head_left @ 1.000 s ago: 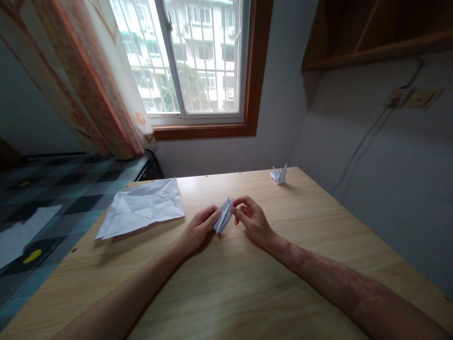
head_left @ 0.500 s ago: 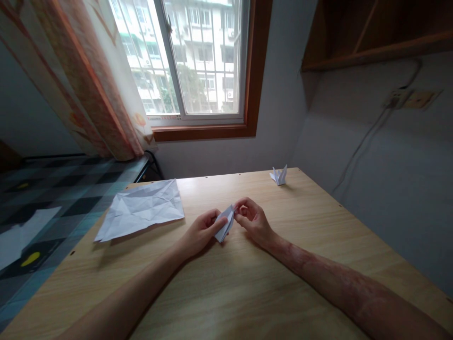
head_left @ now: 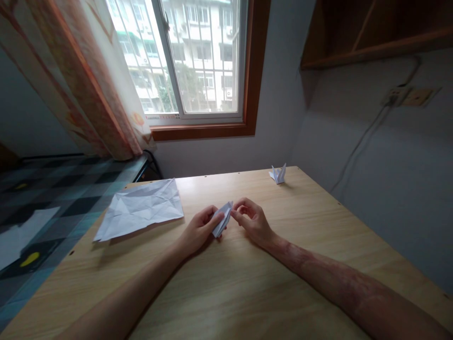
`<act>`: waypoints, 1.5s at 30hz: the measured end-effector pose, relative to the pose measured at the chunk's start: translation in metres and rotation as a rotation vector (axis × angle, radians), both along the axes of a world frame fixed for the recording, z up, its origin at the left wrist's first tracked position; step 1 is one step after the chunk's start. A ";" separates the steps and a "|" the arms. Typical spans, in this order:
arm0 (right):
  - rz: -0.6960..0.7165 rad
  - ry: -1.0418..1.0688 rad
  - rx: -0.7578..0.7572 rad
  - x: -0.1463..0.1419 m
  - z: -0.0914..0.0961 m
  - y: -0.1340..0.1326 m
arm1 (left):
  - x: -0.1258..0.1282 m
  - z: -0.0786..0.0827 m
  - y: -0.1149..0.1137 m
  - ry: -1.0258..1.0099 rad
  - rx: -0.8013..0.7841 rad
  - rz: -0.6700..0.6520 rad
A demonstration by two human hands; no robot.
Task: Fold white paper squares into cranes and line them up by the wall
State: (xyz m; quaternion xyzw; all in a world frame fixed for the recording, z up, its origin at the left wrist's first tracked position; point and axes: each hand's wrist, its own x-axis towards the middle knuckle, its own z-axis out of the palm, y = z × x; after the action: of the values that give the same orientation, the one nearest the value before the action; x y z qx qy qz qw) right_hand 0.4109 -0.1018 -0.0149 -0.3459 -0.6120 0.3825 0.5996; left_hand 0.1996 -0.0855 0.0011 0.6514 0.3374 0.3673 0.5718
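Note:
A small folded piece of white paper [head_left: 220, 223] is held slanted above the table, its layers showing along the right side. My left hand [head_left: 202, 226] is closed on it, thumb on top and fingers underneath. From the right, my right hand [head_left: 253, 219] has its thumb and index finger pinched at the paper's upper right edge; the exact contact at the fingertips is hard to see. A white origami crane [head_left: 278, 174] stands near the far right corner of the table.
On the wooden table [head_left: 226, 293], a creased white sheet [head_left: 141, 208] lies to the left. Beside the table is a bed with a checked cover [head_left: 95, 203] and more paper [head_left: 28, 233]. A window, a curtain and a wall shelf are around.
My left hand and the folded paper have shifted slightly up and left, and the paper has tilted a little. My right hand stays nearly in place at its edge.

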 end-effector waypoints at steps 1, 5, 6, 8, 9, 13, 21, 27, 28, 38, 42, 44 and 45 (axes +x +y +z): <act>0.000 0.016 -0.021 0.000 -0.001 0.001 | 0.000 0.000 0.000 -0.001 0.002 0.005; 0.033 0.102 -0.104 -0.003 -0.004 0.006 | -0.001 0.001 0.001 0.019 0.036 0.030; 0.047 0.114 -0.121 -0.003 -0.004 0.007 | -0.002 0.001 0.001 0.025 0.045 0.031; 0.076 0.110 -0.155 -0.003 -0.005 0.009 | -0.002 0.000 0.002 0.032 0.059 0.028; 0.091 0.100 -0.172 -0.003 -0.005 0.009 | -0.002 0.000 0.002 0.033 0.064 0.024; 0.156 0.125 -0.245 -0.002 -0.005 0.008 | -0.002 0.001 0.002 0.040 0.087 0.008; 0.223 0.156 -0.298 0.000 -0.008 0.009 | 0.001 0.006 -0.003 0.069 0.112 0.047; 0.228 0.160 -0.329 0.001 -0.008 0.011 | 0.002 0.006 -0.004 0.114 0.134 0.044; 0.231 0.155 -0.327 0.001 -0.008 0.011 | 0.002 0.005 -0.004 0.119 0.142 0.046; 0.189 0.083 -0.237 -0.001 -0.004 0.006 | 0.000 0.001 -0.001 0.092 0.158 0.070; 0.128 0.057 -0.229 -0.001 -0.002 0.003 | 0.000 -0.001 0.003 0.049 0.154 0.129; 0.126 0.050 -0.228 -0.001 -0.002 0.003 | 0.000 -0.001 0.003 0.042 0.146 0.136; 0.132 0.048 -0.225 0.000 -0.002 0.003 | 0.001 -0.001 0.003 0.045 0.144 0.131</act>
State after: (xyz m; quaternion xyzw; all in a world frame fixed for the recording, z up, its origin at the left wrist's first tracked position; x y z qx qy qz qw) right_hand 0.4105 -0.0988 -0.0171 -0.3606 -0.5721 0.4957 0.5450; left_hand 0.2004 -0.0821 0.0001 0.6755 0.3647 0.4125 0.4904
